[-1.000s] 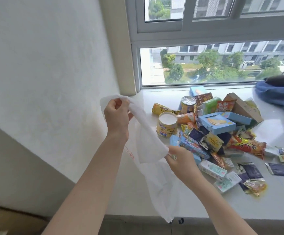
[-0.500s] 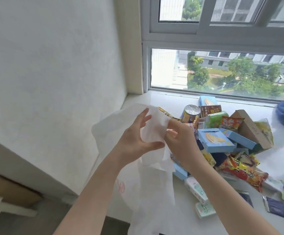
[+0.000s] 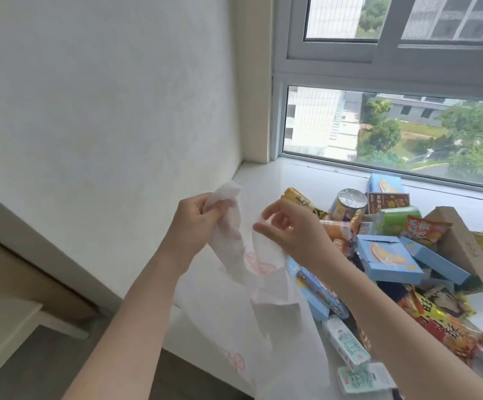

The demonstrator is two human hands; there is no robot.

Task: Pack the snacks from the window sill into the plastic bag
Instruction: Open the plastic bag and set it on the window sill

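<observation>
Both hands hold the white plastic bag (image 3: pixel 252 284) in front of the window sill (image 3: pixel 263 180), and each grip is closed on the thin film. On the left hand (image 3: pixel 197 223) the fingers are curled round one bunched handle of the bag, and the top of this handle sticks up above the fist. On the right hand (image 3: pixel 289 232) the thumb and the first fingers pinch the other edge of the mouth, while the other fingers are loosely bent. Between the two hands the mouth is only a narrow slit, so I judge that the bag is not yet open enough to receive anything, and it looks empty as it hangs down over the front edge of the sill. Just behind the right hand lies the heap of snacks (image 3: pixel 407 255) on the sill: nearest a light blue box (image 3: pixel 390 258) and a red bag of chips (image 3: pixel 448 327), further back a round can with a foil lid (image 3: pixel 350 204), and a brown carton (image 3: pixel 462 243) at the far right. The risk from here is that the thin film slips from the pinch, or that the two layers stay stuck together, so the mouth closes again. The sharp corners of the boxes could also tear the film if they are pushed in carelessly.
</observation>
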